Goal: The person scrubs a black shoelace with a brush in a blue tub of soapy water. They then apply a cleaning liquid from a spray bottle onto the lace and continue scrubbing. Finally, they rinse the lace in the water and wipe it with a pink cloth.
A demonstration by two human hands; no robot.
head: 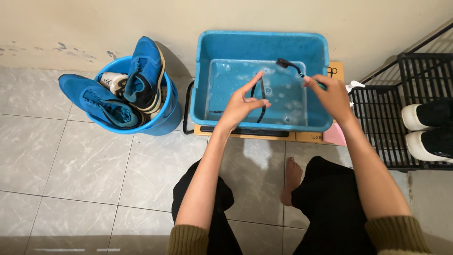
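Blue tub of soapy water: my left hand pinches a black lace above it, right hand clamped on brush; scrubbing step, lace needs tension.

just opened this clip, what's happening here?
A person sits over a blue tub of soapy water. The left hand pinches a dark shoelace that hangs into the water; the right hand holds a small brush above the tub. To the left, a blue bucket holds blue sneakers. A black rack to the right carries black-and-white shoes.
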